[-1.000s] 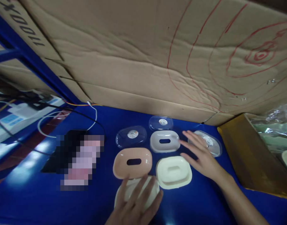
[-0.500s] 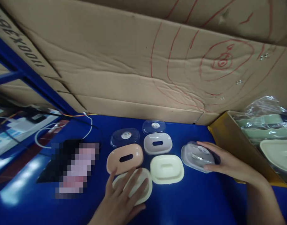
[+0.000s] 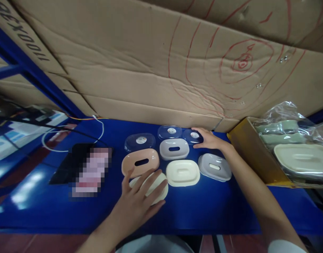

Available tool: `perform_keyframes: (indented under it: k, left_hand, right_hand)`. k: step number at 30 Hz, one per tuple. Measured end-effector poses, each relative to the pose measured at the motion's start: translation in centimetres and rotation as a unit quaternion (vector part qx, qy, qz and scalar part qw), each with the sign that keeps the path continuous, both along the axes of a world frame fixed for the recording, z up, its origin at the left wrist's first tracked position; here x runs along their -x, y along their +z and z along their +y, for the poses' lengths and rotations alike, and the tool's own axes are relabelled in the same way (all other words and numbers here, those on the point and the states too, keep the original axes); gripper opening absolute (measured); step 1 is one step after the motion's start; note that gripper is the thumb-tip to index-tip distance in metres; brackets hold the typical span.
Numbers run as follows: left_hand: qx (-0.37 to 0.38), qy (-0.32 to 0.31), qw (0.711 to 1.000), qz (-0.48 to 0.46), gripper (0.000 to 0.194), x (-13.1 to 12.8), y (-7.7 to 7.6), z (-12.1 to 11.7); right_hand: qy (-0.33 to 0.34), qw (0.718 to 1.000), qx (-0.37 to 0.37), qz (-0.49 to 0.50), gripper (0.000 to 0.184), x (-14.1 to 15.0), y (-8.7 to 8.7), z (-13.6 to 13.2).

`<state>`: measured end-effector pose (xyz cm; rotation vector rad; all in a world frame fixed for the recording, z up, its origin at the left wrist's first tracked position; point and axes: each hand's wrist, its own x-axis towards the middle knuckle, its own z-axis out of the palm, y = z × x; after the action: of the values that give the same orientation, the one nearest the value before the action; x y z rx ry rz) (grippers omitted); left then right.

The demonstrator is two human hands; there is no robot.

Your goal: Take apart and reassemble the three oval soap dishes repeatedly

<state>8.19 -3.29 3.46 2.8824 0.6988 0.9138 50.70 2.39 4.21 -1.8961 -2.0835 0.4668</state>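
My left hand [image 3: 144,195] lies palm down with spread fingers on a cream oval dish piece [image 3: 163,191], partly covering it. At the back of the group, my right hand [image 3: 207,138] grips the right end of a clear plastic lid [image 3: 191,137] with a round sticker. A grey soap dish [image 3: 215,167] with a central slot lies uncovered below my right forearm. Between the hands sit a cream tray [image 3: 183,173] with a raised middle and a grey slotted dish [image 3: 174,149]. A peach slotted dish [image 3: 140,162] touches the cream piece under my left fingers.
Two more clear lids, a left one [image 3: 139,141] and a middle one [image 3: 170,132], lie along the back. A cardboard box [image 3: 242,151] with plastic-wrapped green and cream pieces stands right. Cardboard [image 3: 119,70] walls the back; a cable [image 3: 102,128] and pixelated item [image 3: 91,172] are left.
My right hand has lifted the clear lid off the right grey dish and carried it left and back, beside the other lids. My left hand stays on the cream piece. The view has shifted.
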Motion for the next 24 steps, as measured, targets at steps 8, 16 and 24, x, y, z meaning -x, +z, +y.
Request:
perform_keyframes:
  k: [8,16,24]
  left_hand:
    - [0.047,0.074,0.996,0.013,0.049,4.4,-3.2,-1.8]
    - [0.007,0.058,0.998,0.025,0.049,4.2,-2.6,0.1]
    - [0.021,0.086,0.996,-0.006,0.042,4.2,-2.4,0.4]
  right_hand:
    - [-0.007,0.997,-0.071,-0.024,0.045,2.3,3.7,-11.3]
    - [-0.082,0.985,-0.085,-0.127,0.055,4.7,-0.6,-22.1]
    - [-0.032,0.994,-0.015,-0.102,0.043,4.0,2.1,-23.4]
